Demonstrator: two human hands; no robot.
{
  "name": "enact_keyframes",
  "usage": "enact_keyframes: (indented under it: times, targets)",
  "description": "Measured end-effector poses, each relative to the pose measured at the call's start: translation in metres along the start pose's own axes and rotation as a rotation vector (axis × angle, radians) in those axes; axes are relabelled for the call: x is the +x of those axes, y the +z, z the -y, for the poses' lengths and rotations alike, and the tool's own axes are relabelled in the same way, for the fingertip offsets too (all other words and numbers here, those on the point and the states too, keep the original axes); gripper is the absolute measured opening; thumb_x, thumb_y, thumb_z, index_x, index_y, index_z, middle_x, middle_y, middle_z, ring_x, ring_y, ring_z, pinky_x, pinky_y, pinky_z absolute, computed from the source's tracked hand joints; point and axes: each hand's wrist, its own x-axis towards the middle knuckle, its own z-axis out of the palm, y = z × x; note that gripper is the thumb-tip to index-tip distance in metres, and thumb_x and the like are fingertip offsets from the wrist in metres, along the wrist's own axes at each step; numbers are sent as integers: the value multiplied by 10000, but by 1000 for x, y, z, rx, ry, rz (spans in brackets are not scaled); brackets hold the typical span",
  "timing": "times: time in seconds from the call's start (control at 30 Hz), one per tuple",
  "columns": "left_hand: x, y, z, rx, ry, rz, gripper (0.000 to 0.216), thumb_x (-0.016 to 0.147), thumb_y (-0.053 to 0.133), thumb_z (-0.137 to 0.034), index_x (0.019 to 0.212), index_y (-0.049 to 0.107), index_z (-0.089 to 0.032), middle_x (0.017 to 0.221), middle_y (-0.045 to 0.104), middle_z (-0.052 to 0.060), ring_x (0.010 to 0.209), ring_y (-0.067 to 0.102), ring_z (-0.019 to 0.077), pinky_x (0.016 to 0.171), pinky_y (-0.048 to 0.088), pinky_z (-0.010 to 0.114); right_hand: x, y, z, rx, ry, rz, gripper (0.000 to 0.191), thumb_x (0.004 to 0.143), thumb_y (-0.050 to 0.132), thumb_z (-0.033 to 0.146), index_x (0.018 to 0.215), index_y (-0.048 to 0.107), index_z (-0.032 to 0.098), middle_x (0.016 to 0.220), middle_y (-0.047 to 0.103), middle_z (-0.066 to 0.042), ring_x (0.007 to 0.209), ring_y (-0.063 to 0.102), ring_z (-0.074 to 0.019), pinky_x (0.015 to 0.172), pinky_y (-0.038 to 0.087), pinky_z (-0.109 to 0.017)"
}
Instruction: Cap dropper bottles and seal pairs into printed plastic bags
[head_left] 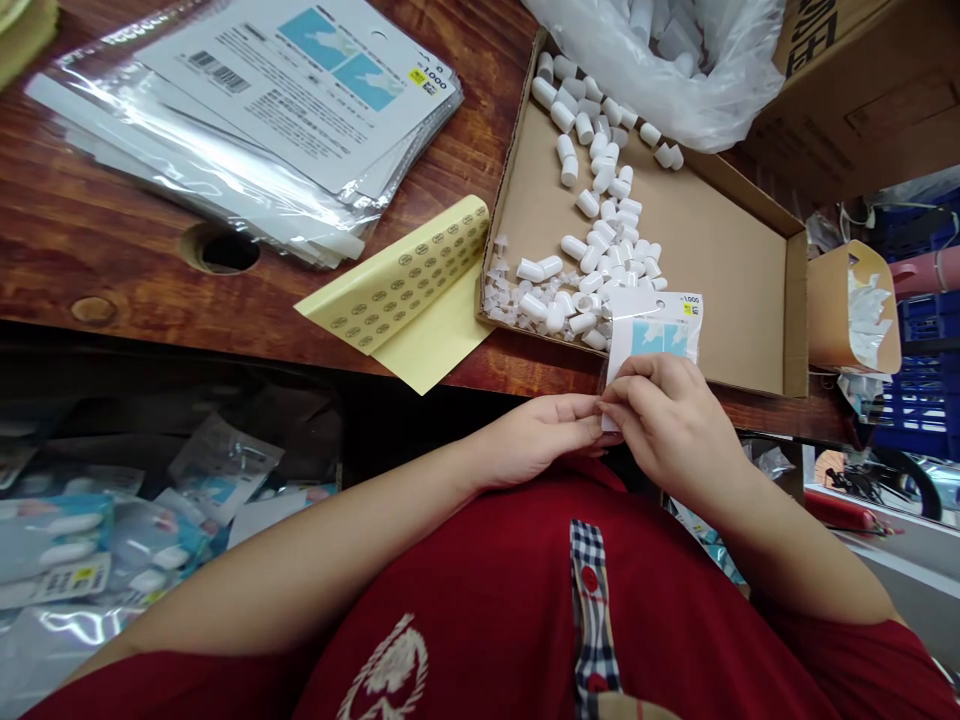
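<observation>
A printed plastic package (619,335) with a blue picture and a yellow price mark is held over the near edge of the cardboard tray. My left hand (544,435) grips its lower left edge from below, fingers and thumb together. My right hand (679,415) lies across its lower part, finger and thumb pinched at the same edge, close to the left fingertips. What the pinch covers there is hidden. In the shallow cardboard tray (739,290) lie many white capsule-shaped pieces (600,230) and small clear plastic bits (502,290).
A folded yellow sticker sheet (420,270) overhangs the table edge. Stacked flat packages (300,110) lie at the back left, near a round table hole (225,250). A plastic bag (697,100), a carton (877,110) and an orange bin (829,305) stand right. Bagged packages (82,530) sit lower left.
</observation>
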Motion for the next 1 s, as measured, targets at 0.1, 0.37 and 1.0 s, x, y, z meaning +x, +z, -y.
enact_keyframes:
  times: [0.1,0.37,1.0]
  targets:
    - [2,4,-2,85,67,26,286,746,766,-366,919,717,-143,881,730,40,892,647,144,951,410,303,-2,2,-1,-9,4,-23,95,894,526,136,848,598,177,918,598,-84,842,536,-210,752,454,-352]
    - [3,3,0,88,76,47,316,760,743,-409,933,712,-146,993,725,67,1066,621,210,1012,386,357,-6,2,-4,104,35,-45,71,904,537,164,879,597,191,929,596,-77,855,548,-206,769,476,-363]
    - [2,-3,-1,266,105,70,346,818,661,-463,982,710,-163,1026,733,71,1109,605,224,1026,387,376,-2,3,0,121,109,-32,71,887,551,161,882,617,185,911,557,-85,871,552,-214,774,514,-383]
